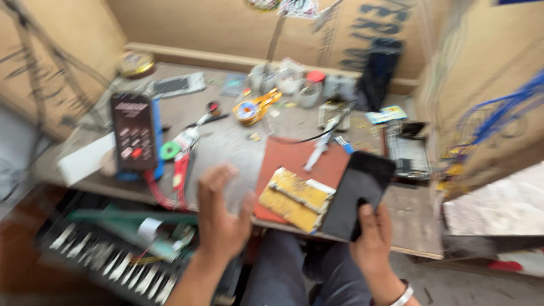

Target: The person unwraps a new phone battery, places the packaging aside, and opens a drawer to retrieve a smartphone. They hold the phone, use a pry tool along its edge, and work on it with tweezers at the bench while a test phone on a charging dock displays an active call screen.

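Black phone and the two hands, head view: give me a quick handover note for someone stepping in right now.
Right hand grips the black phone at its lower edge, screen dark, over the front of the workbench.
Left hand is open and blurred, holding nothing, above the bench edge.
A yellow circuit board lies on the orange mat beside the phone.
Done: phone in hand. No opening of the phone shows.

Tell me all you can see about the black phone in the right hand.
The black phone is a flat, glossy slab with rounded corners; its dark face shows nothing lit. It tilts, top end leaning right, above the bench's front edge. The right hand grips its lower end, thumb on the face. Its left side overlaps a yellow block on a red-brown mat. The picture is blurred.
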